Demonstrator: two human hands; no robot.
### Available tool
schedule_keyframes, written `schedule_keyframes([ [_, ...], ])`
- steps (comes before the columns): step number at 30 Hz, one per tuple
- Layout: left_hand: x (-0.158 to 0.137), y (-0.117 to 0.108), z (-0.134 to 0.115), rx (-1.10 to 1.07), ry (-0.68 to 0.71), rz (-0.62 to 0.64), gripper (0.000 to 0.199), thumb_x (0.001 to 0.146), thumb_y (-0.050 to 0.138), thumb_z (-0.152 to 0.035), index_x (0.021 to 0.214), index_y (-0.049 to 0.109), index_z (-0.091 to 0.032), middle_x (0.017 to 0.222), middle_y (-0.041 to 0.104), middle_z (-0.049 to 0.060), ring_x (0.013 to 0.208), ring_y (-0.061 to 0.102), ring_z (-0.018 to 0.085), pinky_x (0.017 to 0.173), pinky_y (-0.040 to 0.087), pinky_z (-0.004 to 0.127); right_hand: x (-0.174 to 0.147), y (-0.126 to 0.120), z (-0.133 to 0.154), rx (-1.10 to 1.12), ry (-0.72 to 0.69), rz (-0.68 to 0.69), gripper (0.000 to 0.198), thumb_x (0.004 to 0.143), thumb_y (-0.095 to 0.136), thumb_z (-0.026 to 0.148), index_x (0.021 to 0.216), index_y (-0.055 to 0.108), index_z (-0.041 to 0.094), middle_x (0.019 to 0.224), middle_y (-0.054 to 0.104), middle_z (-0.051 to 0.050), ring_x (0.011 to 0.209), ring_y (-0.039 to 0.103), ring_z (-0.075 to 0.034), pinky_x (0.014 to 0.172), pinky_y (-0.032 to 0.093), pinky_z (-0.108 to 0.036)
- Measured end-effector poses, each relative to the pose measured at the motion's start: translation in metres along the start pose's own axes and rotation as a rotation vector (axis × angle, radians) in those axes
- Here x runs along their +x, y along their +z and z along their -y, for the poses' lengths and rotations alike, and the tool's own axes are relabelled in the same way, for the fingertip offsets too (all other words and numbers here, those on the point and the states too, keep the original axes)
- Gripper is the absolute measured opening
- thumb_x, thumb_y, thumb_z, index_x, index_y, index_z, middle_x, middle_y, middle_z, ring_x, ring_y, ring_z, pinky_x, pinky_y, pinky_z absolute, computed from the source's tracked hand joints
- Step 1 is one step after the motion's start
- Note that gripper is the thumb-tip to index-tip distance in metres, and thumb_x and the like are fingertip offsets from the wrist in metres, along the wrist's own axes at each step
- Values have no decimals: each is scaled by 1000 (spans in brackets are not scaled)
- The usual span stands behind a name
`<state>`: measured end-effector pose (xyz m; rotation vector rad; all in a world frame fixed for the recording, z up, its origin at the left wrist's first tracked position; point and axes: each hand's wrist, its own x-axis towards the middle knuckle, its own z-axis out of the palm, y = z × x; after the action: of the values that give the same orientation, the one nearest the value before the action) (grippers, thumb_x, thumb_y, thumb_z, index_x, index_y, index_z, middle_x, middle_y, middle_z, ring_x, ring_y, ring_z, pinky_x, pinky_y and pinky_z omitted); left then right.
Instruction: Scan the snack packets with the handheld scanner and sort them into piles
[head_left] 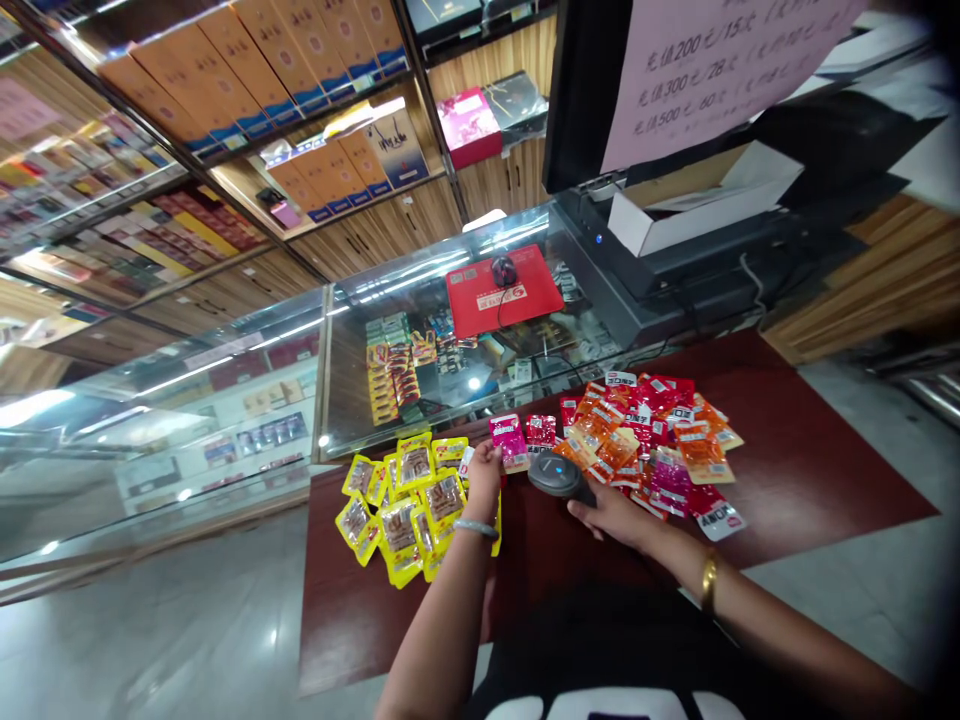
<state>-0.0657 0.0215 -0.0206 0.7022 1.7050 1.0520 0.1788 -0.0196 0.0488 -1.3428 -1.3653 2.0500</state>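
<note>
My left hand [484, 478] is closed on a small pink snack packet [508, 440], pinching it near its lower left corner. In my right hand [611, 515] is a dark grey barcode scanner [553, 473]; its head points toward the pink packet. Yellow snack packets [401, 540] lie in a loose pile under and left of my left wrist. To the right, beyond the scanner, red, orange and pink packets [615, 440] form a larger heap. A red packet [541, 430] lies just right of the pink one, partly behind the scanner.
The packets rest on a dark red-brown board [780, 420]. Behind it stands a glass display counter [349, 370] with a red mat [472, 310] and a mouse [503, 270]. At the back right are a monitor [581, 100] and an open white box [645, 228]. Shelves of boxes [247, 65] fill the background.
</note>
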Motion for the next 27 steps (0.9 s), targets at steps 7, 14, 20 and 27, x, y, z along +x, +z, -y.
schedule_keyframes([
  [7, -15, 24, -17, 119, 29, 138, 33, 88, 55, -26, 118, 66, -16, 103, 74, 9, 88, 69, 17, 80, 55, 29, -10, -2, 3, -14, -6, -15, 66, 74, 59, 79, 103, 50, 20, 55, 44, 9, 43, 42, -11, 46, 36, -25],
  [14, -18, -15, -25, 1160, 154, -3, 42, 88, 56, -21, 129, 61, -27, 135, 56, 14, 128, 49, 33, 107, 37, 49, -15, 0, 1, -11, 15, -10, 61, 73, 59, 79, 95, 48, 23, 52, 43, 10, 41, 40, -10, 47, 33, -26],
  [20, -4, -46, -40, 1514, 125, 89, 46, 73, 75, -29, 115, 61, -15, 129, 58, 21, 131, 46, 37, 105, 34, 46, -10, 4, -11, 9, 36, 0, 68, 70, 62, 79, 104, 49, 21, 51, 42, 11, 40, 40, -10, 44, 35, -25],
  [27, -11, -31, -36, 1176, 46, 204, 45, 78, 72, -44, 113, 56, -21, 104, 71, 9, 96, 68, 22, 77, 42, 26, -9, 3, -12, 18, -1, -24, 71, 72, 62, 77, 111, 49, 20, 52, 44, 11, 39, 40, -10, 43, 34, -25],
])
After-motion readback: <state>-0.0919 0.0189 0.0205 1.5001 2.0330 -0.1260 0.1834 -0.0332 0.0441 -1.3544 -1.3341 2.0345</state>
